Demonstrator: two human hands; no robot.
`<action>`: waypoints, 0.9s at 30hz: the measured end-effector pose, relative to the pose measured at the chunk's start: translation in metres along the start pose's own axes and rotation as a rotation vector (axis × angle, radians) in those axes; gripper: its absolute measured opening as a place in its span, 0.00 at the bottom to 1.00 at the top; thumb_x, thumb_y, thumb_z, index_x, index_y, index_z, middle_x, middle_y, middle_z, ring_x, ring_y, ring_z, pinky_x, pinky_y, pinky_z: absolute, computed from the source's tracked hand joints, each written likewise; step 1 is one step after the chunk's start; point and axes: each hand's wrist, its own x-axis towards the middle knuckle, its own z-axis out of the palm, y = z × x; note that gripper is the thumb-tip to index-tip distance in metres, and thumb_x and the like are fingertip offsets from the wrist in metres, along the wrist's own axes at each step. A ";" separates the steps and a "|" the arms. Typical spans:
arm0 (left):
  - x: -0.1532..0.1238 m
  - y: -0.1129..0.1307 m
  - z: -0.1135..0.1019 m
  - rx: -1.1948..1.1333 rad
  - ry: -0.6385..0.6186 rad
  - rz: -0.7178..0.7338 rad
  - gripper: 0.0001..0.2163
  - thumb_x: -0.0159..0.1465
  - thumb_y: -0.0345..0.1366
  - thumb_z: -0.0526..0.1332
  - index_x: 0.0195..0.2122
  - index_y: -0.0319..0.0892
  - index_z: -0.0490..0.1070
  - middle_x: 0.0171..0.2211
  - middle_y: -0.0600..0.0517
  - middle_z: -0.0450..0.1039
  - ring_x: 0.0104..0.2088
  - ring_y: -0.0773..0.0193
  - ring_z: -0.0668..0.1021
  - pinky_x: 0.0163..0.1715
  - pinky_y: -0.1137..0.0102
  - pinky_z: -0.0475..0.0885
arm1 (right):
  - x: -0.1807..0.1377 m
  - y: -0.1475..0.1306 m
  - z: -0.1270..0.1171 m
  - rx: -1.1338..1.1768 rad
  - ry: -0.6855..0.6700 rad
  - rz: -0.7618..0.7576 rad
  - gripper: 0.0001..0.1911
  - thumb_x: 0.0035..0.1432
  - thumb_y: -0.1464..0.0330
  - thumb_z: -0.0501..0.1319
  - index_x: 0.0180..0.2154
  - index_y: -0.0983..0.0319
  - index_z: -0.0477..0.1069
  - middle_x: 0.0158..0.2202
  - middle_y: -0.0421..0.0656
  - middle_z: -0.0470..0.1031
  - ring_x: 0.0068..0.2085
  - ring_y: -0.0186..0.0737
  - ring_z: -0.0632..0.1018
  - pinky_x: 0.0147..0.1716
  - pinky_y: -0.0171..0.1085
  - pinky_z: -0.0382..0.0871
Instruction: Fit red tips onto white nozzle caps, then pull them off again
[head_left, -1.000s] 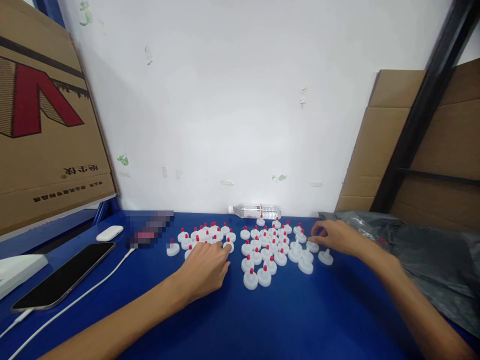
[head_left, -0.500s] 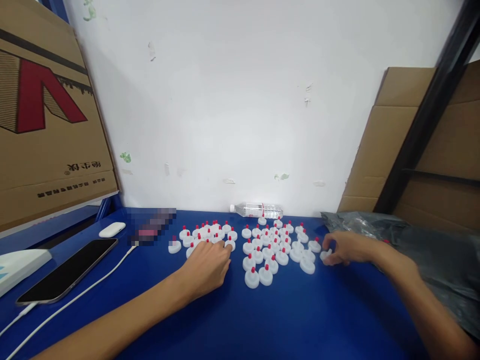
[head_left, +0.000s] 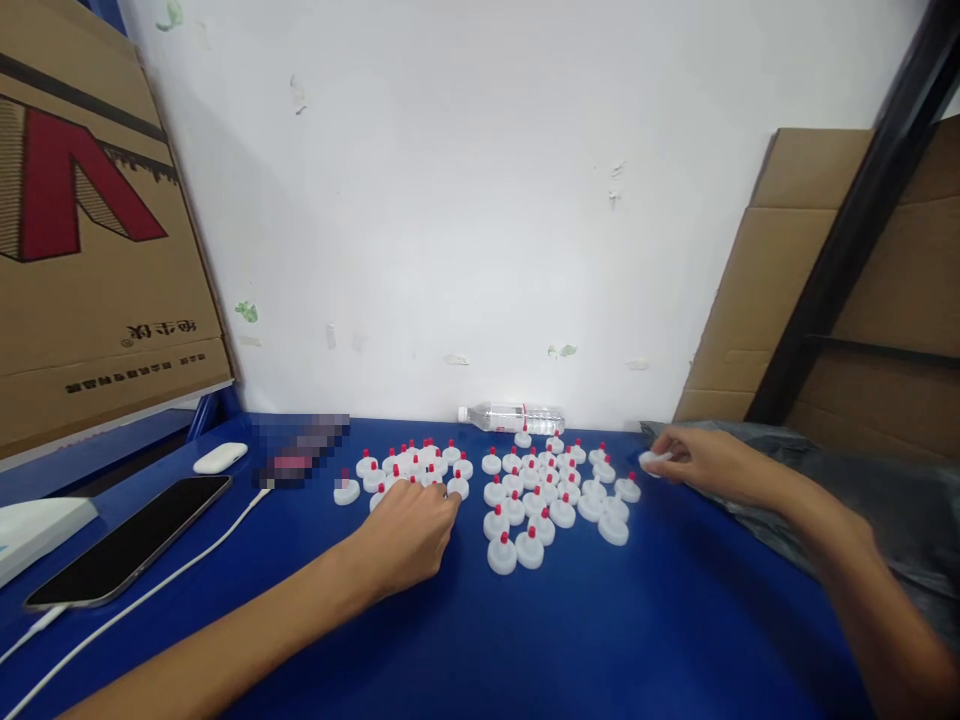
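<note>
Many white round caps with red nozzle tips (head_left: 502,553) stand in two groups on the blue table (head_left: 480,640). My left hand (head_left: 415,530) is closed at the near edge of the left group, its thumb and finger beside one cap (head_left: 457,487). What those fingers hold, if anything, is hidden. Beyond the right group, my right hand (head_left: 694,462) pinches a white cap (head_left: 655,460) between thumb and fingers, above the table. Some pale caps without visible red tips (head_left: 613,528) lie to the left of it.
A clear plastic bottle (head_left: 514,417) lies against the wall. Dark plastic bags (head_left: 780,490) cover the table's right side. At left are a phone (head_left: 131,540) with a white cable (head_left: 172,575), a white case (head_left: 220,458) and a large cardboard box (head_left: 97,300).
My right hand has lifted the white cap up and away from the table, toward the dark bags. My left hand has stayed nearly in place.
</note>
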 end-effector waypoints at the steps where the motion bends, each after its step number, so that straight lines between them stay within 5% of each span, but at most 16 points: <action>1: 0.000 0.000 0.000 -0.002 -0.004 0.003 0.10 0.68 0.32 0.52 0.39 0.39 0.73 0.34 0.43 0.78 0.32 0.49 0.81 0.28 0.63 0.72 | 0.001 -0.003 0.000 -0.012 0.062 -0.012 0.20 0.56 0.51 0.60 0.39 0.60 0.74 0.34 0.46 0.82 0.38 0.49 0.81 0.36 0.40 0.70; 11: 0.002 0.002 0.000 -0.033 -0.001 0.018 0.09 0.69 0.33 0.53 0.40 0.39 0.72 0.34 0.43 0.78 0.31 0.48 0.81 0.27 0.61 0.72 | -0.004 -0.056 0.004 -0.054 0.480 -0.133 0.24 0.62 0.48 0.56 0.45 0.59 0.75 0.33 0.44 0.81 0.33 0.45 0.80 0.33 0.40 0.70; 27: 0.004 -0.001 0.006 -0.091 0.133 0.018 0.09 0.73 0.35 0.48 0.45 0.42 0.67 0.38 0.48 0.78 0.31 0.54 0.80 0.27 0.67 0.65 | -0.020 -0.113 0.043 0.031 0.658 -0.669 0.16 0.67 0.61 0.59 0.53 0.60 0.70 0.45 0.46 0.79 0.42 0.42 0.81 0.42 0.38 0.76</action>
